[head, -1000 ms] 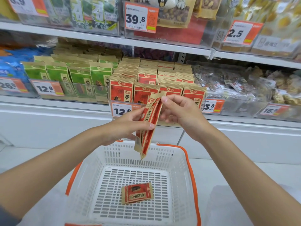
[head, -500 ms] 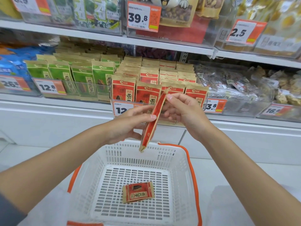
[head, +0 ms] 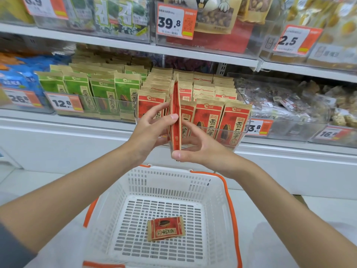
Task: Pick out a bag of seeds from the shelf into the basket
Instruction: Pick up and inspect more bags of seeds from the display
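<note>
Currently both hands hold 1 red bag upright, edge-on to the camera, in front of the shelf and above the basket, at the basket's 12 o'clock. The left hand sits at the bag's 9 o'clock, fingers bent, 1 fingertip pressed to the bag's left face. The right hand sits at its 4 o'clock, the lowest fingertip under the bag's bottom edge, the other fingers curved against its right face. A 2nd bag lies flat on the basket floor. Behind the hands stand rows of red bags. Green bags fill the 10 o'clock side, behind a 12.8 price tag.
</note>
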`<state>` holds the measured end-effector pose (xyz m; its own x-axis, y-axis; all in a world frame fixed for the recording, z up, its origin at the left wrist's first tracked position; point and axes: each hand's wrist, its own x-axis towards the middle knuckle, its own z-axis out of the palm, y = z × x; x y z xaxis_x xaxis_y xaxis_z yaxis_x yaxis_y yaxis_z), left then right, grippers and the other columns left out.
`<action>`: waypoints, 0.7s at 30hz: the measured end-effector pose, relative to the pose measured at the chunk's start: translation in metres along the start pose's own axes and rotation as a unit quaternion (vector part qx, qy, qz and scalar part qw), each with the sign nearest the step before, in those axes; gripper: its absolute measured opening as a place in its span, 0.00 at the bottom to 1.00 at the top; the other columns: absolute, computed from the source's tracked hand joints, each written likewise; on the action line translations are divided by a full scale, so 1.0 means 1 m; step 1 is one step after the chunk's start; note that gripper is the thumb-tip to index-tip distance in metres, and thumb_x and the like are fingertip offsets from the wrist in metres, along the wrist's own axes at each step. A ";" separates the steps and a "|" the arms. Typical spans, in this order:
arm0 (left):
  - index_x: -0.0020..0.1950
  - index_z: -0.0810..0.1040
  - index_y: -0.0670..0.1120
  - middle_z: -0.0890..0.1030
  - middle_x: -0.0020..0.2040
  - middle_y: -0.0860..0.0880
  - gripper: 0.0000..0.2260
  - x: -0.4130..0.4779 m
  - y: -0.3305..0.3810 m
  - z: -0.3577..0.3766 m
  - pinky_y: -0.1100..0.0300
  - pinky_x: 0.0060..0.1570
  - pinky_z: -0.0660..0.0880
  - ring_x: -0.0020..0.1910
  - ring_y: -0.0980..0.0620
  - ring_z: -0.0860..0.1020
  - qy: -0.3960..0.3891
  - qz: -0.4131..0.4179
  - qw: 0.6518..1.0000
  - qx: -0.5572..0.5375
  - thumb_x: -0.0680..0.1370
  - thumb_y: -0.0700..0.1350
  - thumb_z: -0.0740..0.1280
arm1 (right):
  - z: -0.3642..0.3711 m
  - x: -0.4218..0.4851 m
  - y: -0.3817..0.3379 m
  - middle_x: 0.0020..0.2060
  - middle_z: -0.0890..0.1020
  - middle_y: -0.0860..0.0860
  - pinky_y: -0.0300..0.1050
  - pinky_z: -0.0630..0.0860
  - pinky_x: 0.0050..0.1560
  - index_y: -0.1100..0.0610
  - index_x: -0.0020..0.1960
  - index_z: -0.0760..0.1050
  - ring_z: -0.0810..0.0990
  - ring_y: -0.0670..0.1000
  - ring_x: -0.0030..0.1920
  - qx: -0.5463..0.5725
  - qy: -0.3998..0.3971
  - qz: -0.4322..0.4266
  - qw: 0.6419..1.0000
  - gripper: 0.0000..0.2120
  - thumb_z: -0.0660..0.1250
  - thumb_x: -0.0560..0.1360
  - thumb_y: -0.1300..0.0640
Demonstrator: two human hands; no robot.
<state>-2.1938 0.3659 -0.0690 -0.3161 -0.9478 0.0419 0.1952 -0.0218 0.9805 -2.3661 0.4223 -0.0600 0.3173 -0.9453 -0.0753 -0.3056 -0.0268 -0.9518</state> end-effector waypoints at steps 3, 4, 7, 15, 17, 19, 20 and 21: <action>0.69 0.75 0.53 0.85 0.54 0.47 0.29 0.001 0.001 -0.002 0.51 0.50 0.80 0.54 0.43 0.83 -0.018 -0.004 1.000 -0.004 0.67 0.53 0.73 | -0.004 -0.001 -0.002 0.59 0.82 0.52 0.48 0.78 0.61 0.33 0.70 0.61 0.84 0.50 0.56 0.005 -0.006 -0.006 1.000 0.39 0.77 0.66 0.51; 0.70 0.74 0.52 0.84 0.56 0.46 0.32 0.002 0.001 -0.003 0.52 0.50 0.80 0.56 0.42 0.83 -0.025 -0.006 1.000 0.000 0.66 0.55 0.73 | -0.004 -0.001 -0.002 0.58 0.82 0.52 0.47 0.79 0.60 0.31 0.67 0.62 0.84 0.50 0.55 0.002 -0.008 -0.007 1.000 0.37 0.76 0.66 0.51; 0.72 0.73 0.51 0.82 0.60 0.42 0.33 0.001 0.002 -0.003 0.53 0.50 0.80 0.56 0.42 0.82 -0.037 -0.019 0.999 0.014 0.67 0.57 0.71 | -0.006 -0.001 -0.001 0.56 0.82 0.51 0.47 0.80 0.59 0.33 0.70 0.62 0.85 0.50 0.54 -0.004 0.002 -0.008 1.000 0.38 0.76 0.67 0.53; 0.63 0.79 0.51 0.86 0.52 0.50 0.12 0.000 0.012 0.000 0.58 0.42 0.81 0.48 0.49 0.85 -0.040 0.018 0.996 0.080 0.82 0.50 0.63 | -0.005 0.003 0.006 0.65 0.74 0.41 0.38 0.71 0.66 0.44 0.78 0.54 0.73 0.34 0.63 -0.159 0.142 -0.047 0.976 0.52 0.80 0.64 0.41; 0.65 0.78 0.48 0.86 0.53 0.47 0.12 0.000 0.013 -0.002 0.56 0.41 0.82 0.47 0.46 0.86 -0.037 0.019 0.996 0.079 0.82 0.47 0.63 | -0.005 0.006 0.007 0.71 0.70 0.43 0.50 0.69 0.71 0.41 0.78 0.53 0.69 0.42 0.71 -0.182 0.152 -0.053 0.970 0.52 0.75 0.62 0.31; 0.64 0.78 0.47 0.86 0.53 0.46 0.11 0.001 0.010 -0.003 0.56 0.40 0.82 0.47 0.46 0.86 -0.036 0.013 0.996 0.083 0.83 0.45 0.62 | -0.007 0.007 0.008 0.68 0.73 0.43 0.50 0.72 0.69 0.43 0.78 0.54 0.72 0.41 0.68 -0.168 0.166 -0.054 0.970 0.48 0.75 0.66 0.34; 0.64 0.78 0.47 0.86 0.53 0.46 0.11 0.002 0.009 -0.003 0.57 0.40 0.82 0.47 0.47 0.86 -0.037 0.008 0.996 0.086 0.84 0.44 0.61 | -0.008 0.006 0.007 0.63 0.75 0.40 0.47 0.74 0.66 0.45 0.78 0.55 0.75 0.39 0.63 -0.158 0.174 -0.058 0.970 0.45 0.75 0.69 0.40; 0.64 0.78 0.48 0.86 0.53 0.47 0.11 0.001 0.008 -0.002 0.57 0.41 0.82 0.48 0.48 0.86 -0.043 0.005 0.995 0.090 0.84 0.43 0.61 | -0.009 0.005 0.006 0.58 0.76 0.37 0.45 0.76 0.63 0.46 0.78 0.56 0.76 0.35 0.59 -0.153 0.183 -0.065 0.969 0.42 0.75 0.72 0.45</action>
<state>-2.1906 0.3636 -0.0616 -0.3941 -0.9171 0.0598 0.0313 0.0517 0.9982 -2.3746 0.4139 -0.0638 0.0473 -0.9781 0.2026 -0.5543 -0.1945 -0.8093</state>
